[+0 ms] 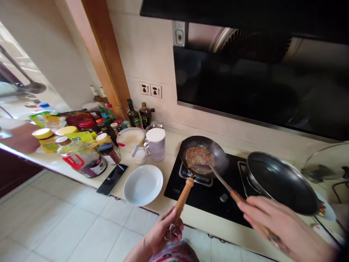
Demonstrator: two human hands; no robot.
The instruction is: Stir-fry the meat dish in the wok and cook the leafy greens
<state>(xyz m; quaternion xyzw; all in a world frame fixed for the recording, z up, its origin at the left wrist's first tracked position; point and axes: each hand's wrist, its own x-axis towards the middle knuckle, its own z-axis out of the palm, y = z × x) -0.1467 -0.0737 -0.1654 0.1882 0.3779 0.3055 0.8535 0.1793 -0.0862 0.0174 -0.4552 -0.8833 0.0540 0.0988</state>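
My left hand [167,228] is closed around the wooden handle of a dark wok [219,154], which rests over the left burner of the black gas stove [174,187]. Reddish-brown chopped food [198,155] lies in the wok, with steam rising at its right side. My right hand [268,214] grips the wooden handle of a spatula [222,178]. The spatula's blade dips into the near part of the food. To the left of the stove stands a white plate [143,185] with nothing on it.
A large dark pan [280,182] sits over the right burner. A phone [112,179], a lidded pitcher [156,145], a tub [131,138] and several bottles and jars crowd the left counter. The black range hood [231,87] hangs above. A glass lid [327,163] leans at far right.
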